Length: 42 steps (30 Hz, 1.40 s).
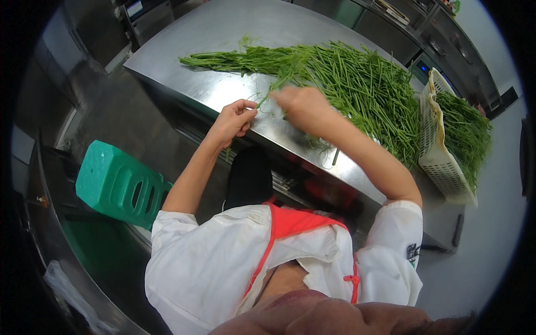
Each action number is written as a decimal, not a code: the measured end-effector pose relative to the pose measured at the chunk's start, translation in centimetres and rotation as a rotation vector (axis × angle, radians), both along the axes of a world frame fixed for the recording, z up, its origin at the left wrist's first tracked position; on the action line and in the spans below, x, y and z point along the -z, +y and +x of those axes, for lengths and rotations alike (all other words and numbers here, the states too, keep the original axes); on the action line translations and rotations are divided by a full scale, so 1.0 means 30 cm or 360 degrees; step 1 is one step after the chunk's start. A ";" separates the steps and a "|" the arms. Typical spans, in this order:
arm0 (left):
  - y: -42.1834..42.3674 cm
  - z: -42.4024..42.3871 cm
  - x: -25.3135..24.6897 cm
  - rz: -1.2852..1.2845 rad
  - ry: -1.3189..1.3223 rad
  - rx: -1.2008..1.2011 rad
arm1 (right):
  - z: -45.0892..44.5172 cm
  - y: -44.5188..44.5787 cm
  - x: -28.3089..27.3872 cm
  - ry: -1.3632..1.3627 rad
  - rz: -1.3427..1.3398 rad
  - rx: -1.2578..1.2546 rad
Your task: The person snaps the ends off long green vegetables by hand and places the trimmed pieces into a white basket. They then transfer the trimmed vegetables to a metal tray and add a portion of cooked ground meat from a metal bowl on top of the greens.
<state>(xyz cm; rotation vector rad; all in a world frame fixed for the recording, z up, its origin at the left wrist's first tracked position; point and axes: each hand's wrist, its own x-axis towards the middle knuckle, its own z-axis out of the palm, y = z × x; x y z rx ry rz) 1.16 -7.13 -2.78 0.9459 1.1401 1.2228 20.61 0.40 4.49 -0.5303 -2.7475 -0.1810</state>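
A thin green vegetable stem [262, 100] with curling tendrils is pinched between the thumb and fingers of my left hand [235, 121], at the front edge of the stainless steel table [167, 60]. My right hand [301, 104], blurred by motion, is at the upper part of that stem; its fingertips are too smeared to show whether they grip it. Beyond both hands spreads a large heap of long green stems [360, 83], with a leafier bunch [247, 60] reaching out to its left. A few loose tendrils and a short stem piece [336, 157] lie beneath my right forearm.
At the table's right end, a white perforated plastic basket [435, 138] stands tilted, filled with leafy greens [465, 134]. A green plastic stool [121, 180] is on the floor to my left. Steel counters [389, 46] line the back, and a clear plastic bag [75, 297] hangs at lower left.
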 end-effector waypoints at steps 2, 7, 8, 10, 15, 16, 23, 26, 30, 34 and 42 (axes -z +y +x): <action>-0.008 -0.009 -0.009 0.0015 0.0003 0.0054 | -0.048 -0.008 0.054 -0.0112 0.0135 -0.0115; -0.021 -0.020 -0.020 0.0008 0.0033 0.0124 | -0.085 0.033 0.074 -0.0173 0.0189 -0.0198; -0.022 -0.025 -0.026 0.0006 0.0005 0.0135 | -0.086 0.040 0.068 -0.0170 0.0182 -0.0184; -0.022 -0.020 -0.020 0.0008 -0.0074 0.0168 | -0.070 0.053 0.058 -0.0181 0.0159 -0.0152; -0.009 0.004 -0.015 0.0065 -0.0231 0.0235 | -0.044 0.082 0.051 -0.0091 0.0013 -0.0072; -0.005 0.012 -0.019 0.0098 -0.0300 0.0197 | -0.045 0.084 0.045 -0.0022 -0.0041 -0.0030; 0.057 0.063 -0.086 0.0204 -0.0590 -0.0049 | -0.088 0.152 -0.012 0.0316 -0.0405 0.0223; 0.062 0.069 -0.094 0.0116 -0.0577 -0.0019 | -0.052 0.207 0.004 0.0245 -0.0273 0.0169; 0.042 0.028 -0.080 0.0104 -0.0483 0.0109 | -0.030 0.207 -0.007 0.0184 -0.0234 0.0193; 0.039 0.010 -0.063 0.0077 -0.0241 0.0160 | -0.028 0.183 -0.002 0.0006 -0.0176 0.0183; 0.112 0.010 -0.029 0.0442 0.0878 -0.0115 | -0.046 0.114 0.032 0.0034 -0.0121 -0.0046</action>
